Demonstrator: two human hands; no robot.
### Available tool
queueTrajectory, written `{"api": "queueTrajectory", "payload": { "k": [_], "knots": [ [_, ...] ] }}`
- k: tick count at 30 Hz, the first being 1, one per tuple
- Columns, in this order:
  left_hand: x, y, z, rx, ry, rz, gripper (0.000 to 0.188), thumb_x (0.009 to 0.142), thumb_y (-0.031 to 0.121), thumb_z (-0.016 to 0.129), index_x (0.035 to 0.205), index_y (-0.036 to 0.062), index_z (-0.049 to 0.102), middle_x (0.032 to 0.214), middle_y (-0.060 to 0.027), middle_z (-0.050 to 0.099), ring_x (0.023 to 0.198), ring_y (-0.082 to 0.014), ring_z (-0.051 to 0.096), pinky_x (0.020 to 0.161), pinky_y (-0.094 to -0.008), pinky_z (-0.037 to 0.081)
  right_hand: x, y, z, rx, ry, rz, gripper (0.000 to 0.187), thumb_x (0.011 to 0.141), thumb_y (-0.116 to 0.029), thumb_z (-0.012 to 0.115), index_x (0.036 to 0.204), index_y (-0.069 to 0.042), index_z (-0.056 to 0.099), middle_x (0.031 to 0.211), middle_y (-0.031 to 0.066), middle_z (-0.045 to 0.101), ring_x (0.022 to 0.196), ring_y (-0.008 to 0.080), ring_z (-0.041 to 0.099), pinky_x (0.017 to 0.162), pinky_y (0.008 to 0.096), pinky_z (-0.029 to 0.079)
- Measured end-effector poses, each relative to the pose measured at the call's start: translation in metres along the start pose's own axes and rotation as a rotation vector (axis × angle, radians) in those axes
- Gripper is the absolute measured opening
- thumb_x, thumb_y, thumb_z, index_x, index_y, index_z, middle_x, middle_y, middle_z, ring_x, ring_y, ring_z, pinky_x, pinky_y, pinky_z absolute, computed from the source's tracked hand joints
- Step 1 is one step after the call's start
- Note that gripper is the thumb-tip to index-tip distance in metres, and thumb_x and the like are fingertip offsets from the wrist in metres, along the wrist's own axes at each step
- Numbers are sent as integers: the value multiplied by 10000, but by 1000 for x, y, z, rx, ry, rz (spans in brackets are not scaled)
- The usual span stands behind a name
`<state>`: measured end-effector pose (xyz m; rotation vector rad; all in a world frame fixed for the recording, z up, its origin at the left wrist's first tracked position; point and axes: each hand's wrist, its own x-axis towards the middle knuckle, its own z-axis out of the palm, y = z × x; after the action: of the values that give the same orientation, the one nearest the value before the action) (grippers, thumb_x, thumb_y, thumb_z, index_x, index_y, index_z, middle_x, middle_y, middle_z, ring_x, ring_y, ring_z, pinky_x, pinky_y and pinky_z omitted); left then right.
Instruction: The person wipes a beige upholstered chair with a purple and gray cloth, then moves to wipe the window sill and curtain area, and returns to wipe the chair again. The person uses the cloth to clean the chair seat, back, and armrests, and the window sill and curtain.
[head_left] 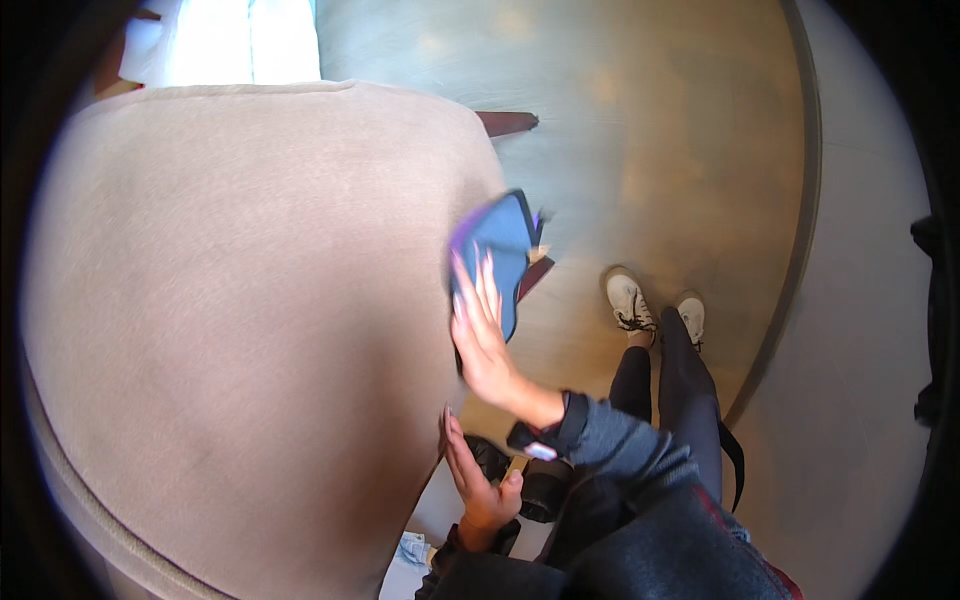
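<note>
A large beige upholstered seat fills the left half of the head view. Against its right side stands a flat blue-grey piece with a black rim and a purple edge; its kind is unclear. My right hand lies over the lower part of that piece, fingers stretched out and slightly blurred. Lower down, my left hand is held up beside the seat's edge, fingers straight and thumb apart. Its fingertips touch or nearly touch the upholstery. Neither hand is closed around anything.
Brown tapered legs, including one at the far corner, stick out from the seat. My white shoes stand on the grey-brown floor. Black rounded objects lie near my left hand. A pale wall rises at the right.
</note>
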<state>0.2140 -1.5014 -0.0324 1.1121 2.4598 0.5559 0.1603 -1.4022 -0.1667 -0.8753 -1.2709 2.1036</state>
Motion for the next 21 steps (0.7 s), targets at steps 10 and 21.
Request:
{"api": "queueTrajectory", "payload": {
  "k": [10, 21],
  "knots": [
    [-19, -12, -9, 51, 183, -17, 583, 943, 258, 520, 1394, -74, 356, 1378, -287, 463, 1245, -437, 472, 1072, -508, 366, 42, 71, 1, -227, 193, -150, 499, 1038, -145, 331, 1463, 105, 262, 1519, 299, 292, 1465, 422, 166, 1207, 463, 95],
    [-40, 12, -36, -90, 496, 89, 508, 979, 152, 470, 1372, -108, 280, 1194, -281, 542, 1012, -317, 617, 923, -413, 529, 108, -82, -7, -91, -18, -405, 536, 1044, -378, 302, 1515, -123, 324, 1600, 155, 221, 1472, 404, 162, 1147, 630, 84]
  ]
}}
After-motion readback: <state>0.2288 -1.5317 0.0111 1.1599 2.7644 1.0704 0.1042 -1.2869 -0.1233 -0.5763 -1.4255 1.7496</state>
